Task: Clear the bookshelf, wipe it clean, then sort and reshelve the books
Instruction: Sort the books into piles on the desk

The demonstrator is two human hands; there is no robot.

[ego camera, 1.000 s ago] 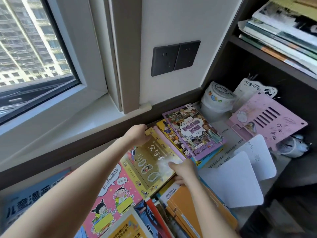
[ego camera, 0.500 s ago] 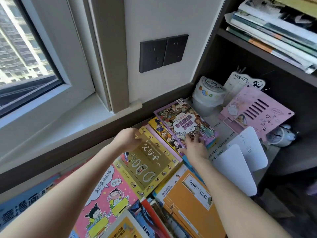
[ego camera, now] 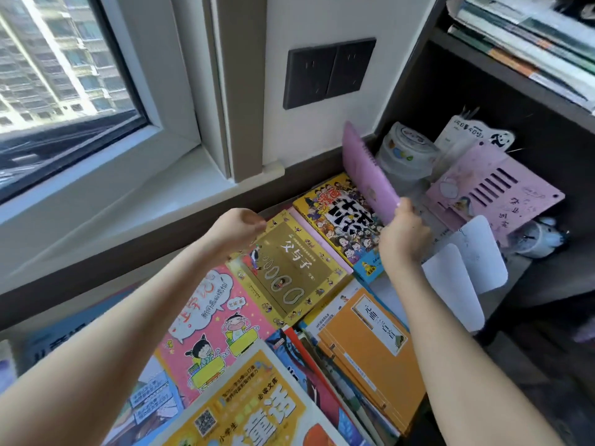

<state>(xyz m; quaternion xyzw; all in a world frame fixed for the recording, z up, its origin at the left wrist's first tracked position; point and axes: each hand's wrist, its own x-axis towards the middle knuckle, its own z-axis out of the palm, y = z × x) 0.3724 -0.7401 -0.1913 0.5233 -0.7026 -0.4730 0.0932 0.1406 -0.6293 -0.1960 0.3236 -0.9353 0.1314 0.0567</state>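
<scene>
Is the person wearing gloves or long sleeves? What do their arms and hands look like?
No gloves, and no sleeves in view. The left arm and right arm are bare all the way to the picture's edge. The left hand and right hand are bare too. No watch, bracelet or ring shows on the sides we can see.

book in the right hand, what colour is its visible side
Lilac pink. The head view shows the book tilted up in the right hand.

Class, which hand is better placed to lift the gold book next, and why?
Left, probably: the left hand grips the gold book at its far corner, while the right hand holds the purple book tilted up.
</scene>
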